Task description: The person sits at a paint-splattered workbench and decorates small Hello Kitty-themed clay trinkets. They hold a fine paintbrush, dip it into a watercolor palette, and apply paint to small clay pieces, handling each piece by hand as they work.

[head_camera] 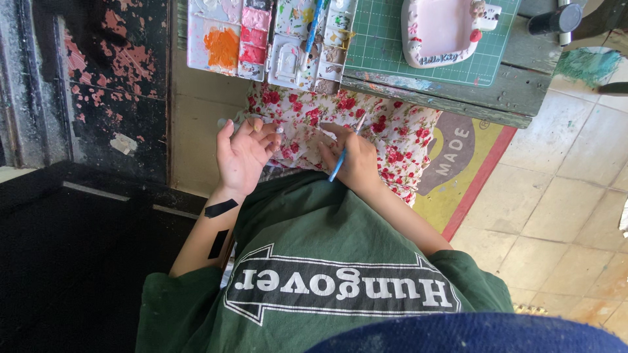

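Note:
My left hand (243,155) is raised over my lap with the palm up and the fingers curled around a small white piece (280,130), most of which is hidden. My right hand (353,163) holds a thin blue-handled paintbrush (341,160), its tip pointing up towards the table edge. Both hands hover close together above my red-flowered white skirt (392,134). A green shirt covers my chest below them. Two black marks sit on my left forearm.
A worn green table (510,85) carries a paint palette (222,46) with orange and pink wells, another blue brush (314,26), a green cutting mat (386,39) and a pink tray (438,29). A yellow floor mat (471,163) lies on pale tiles. A dark peeling wall (111,78) stands left.

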